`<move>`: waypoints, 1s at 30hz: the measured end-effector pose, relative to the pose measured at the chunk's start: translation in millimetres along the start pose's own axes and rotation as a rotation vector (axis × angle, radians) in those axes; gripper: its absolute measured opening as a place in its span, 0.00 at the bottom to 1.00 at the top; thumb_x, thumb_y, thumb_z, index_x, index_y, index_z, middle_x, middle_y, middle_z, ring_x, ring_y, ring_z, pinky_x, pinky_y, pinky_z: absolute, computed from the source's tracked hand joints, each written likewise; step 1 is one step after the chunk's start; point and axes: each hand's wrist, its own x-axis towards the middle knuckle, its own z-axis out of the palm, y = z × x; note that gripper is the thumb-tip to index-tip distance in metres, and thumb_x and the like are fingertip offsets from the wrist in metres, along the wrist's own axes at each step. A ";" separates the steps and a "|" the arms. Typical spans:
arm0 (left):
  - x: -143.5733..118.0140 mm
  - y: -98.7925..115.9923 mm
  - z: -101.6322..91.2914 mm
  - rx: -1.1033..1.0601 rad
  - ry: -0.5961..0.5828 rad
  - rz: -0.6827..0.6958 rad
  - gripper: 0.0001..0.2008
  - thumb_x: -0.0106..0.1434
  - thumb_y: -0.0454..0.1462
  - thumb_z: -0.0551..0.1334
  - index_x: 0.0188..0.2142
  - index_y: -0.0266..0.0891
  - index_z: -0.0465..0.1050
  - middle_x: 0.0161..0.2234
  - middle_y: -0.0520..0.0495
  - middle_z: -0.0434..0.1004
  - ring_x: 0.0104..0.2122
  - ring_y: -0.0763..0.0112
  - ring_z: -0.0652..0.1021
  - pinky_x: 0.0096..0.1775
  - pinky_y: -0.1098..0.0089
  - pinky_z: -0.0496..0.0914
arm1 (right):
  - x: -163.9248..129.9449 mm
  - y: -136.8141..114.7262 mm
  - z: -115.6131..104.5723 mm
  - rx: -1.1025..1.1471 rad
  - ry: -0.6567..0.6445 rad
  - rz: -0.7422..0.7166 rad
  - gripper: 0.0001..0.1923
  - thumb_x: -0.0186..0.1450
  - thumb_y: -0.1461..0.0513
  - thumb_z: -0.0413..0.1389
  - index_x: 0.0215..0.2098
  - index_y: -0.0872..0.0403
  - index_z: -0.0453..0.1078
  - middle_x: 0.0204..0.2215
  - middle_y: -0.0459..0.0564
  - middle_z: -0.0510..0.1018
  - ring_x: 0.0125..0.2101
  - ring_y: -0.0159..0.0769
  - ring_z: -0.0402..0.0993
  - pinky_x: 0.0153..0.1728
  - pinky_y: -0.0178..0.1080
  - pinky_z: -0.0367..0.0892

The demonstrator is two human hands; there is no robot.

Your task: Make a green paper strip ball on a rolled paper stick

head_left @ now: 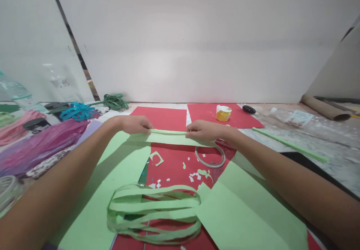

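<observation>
Left hand (pixel 135 124) and right hand (pixel 204 130) pinch the ends of a light green paper strip (pixel 168 132) (rolled or folded), fingers closed, rolling step apparently underway, requiring even pressure next.

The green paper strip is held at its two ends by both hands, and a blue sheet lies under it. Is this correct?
Not quite. In the head view, both the left hand and right hand do hold the green paper strip, but the sheet under it is red, not blue.
</observation>
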 end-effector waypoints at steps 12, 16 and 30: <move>-8.8 -0.6 -8.5 0.043 0.106 -0.126 0.25 0.59 0.48 0.58 0.52 0.40 0.74 0.52 0.44 0.75 0.46 0.63 0.75 0.44 0.72 0.67 | -3.5 5.5 -6.5 0.038 -0.012 0.076 0.14 0.64 0.52 0.51 0.28 0.53 0.68 0.27 0.45 0.69 0.25 0.31 0.60 0.25 0.35 0.55; 9.4 41.6 9.8 0.153 0.187 0.047 0.18 0.63 0.46 0.55 0.45 0.42 0.78 0.42 0.48 0.80 0.37 0.67 0.76 0.35 0.74 0.65 | -2.5 2.4 -3.6 0.047 0.008 0.069 0.14 0.64 0.53 0.50 0.30 0.53 0.70 0.27 0.46 0.70 0.26 0.31 0.61 0.26 0.35 0.56; 18.1 69.3 26.7 -0.095 0.087 0.173 0.17 0.64 0.45 0.54 0.22 0.39 0.57 0.22 0.54 0.48 0.21 0.75 0.53 0.24 0.71 0.52 | -2.4 -6.1 -3.7 0.147 -0.088 -0.040 0.18 0.63 0.48 0.52 0.31 0.54 0.72 0.23 0.43 0.65 0.23 0.29 0.55 0.23 0.34 0.51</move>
